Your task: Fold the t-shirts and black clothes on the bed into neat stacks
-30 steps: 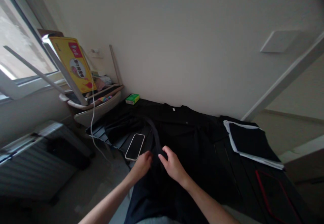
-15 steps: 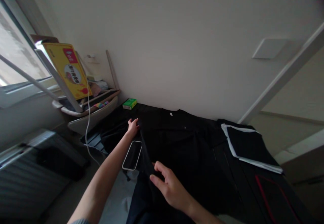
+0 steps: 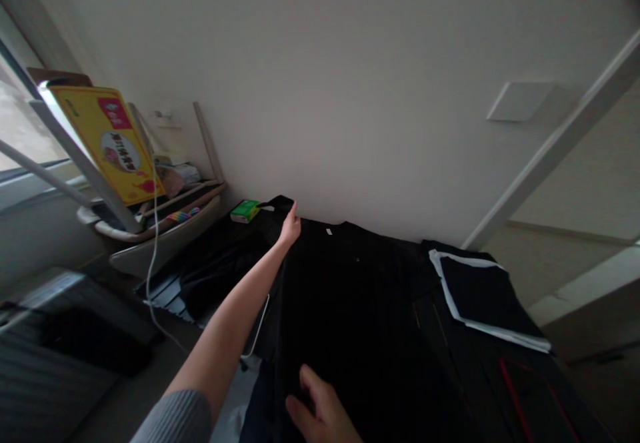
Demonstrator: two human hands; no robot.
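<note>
Pale wall (image 3: 350, 96), black cloth garment (image 3: 345, 303), far edge pinched in left hand (image 3: 290, 229), near edge at right hand's (image 3: 323, 408) fingers, grip unclear.

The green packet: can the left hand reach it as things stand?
Probably yes, after letting go: the left hand is close to the green packet, but seems to hold the black garment, part of which rises between them.

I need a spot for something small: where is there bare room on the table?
Apparently the dark table strip between the white-edged folded cloth and the red-edged item, though dimness hides its limits. Crowded: the centre, with the black shirt and right hand; back left, with the left hand and green box.
</note>
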